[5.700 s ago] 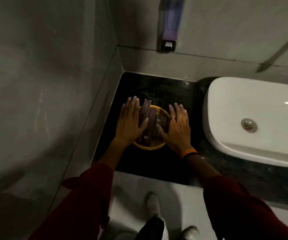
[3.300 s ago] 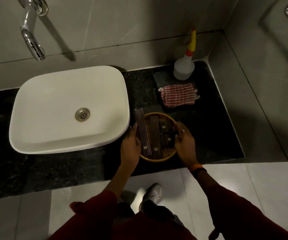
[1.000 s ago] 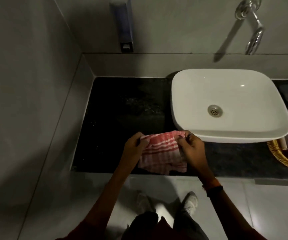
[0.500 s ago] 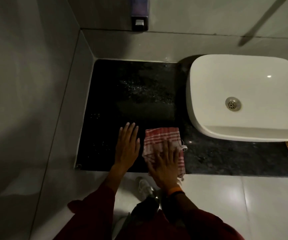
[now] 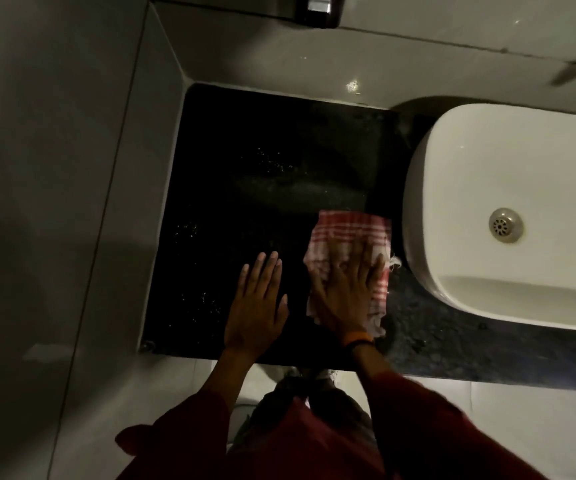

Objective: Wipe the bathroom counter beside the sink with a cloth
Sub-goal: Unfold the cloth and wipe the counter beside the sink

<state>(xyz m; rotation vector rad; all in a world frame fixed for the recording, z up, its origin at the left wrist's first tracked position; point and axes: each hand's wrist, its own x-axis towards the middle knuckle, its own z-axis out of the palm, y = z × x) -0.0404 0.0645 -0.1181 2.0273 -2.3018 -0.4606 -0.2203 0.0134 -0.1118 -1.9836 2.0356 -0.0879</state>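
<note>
A red-and-white checked cloth [image 5: 352, 233] lies flat on the black stone counter [image 5: 245, 188], just left of the white sink [image 5: 508, 174]. My right hand [image 5: 347, 289] presses palm-down on the cloth's near half, fingers spread, covering much of it. My left hand [image 5: 258, 306] rests flat on the bare counter beside the cloth, fingers together, holding nothing. Fine specks and droplets show on the dark surface further left and back.
Grey tiled walls close off the counter on the left and behind. A wall-mounted soap dispenser [image 5: 319, 10] hangs above the back edge. The sink's drain [image 5: 505, 225] is at right. White floor tiles and my shoes lie below the counter's front edge.
The cloth was held between both hands a second ago, then laid on the counter. Since half a second ago my right hand has pushed it a little away from me, toward the sink.
</note>
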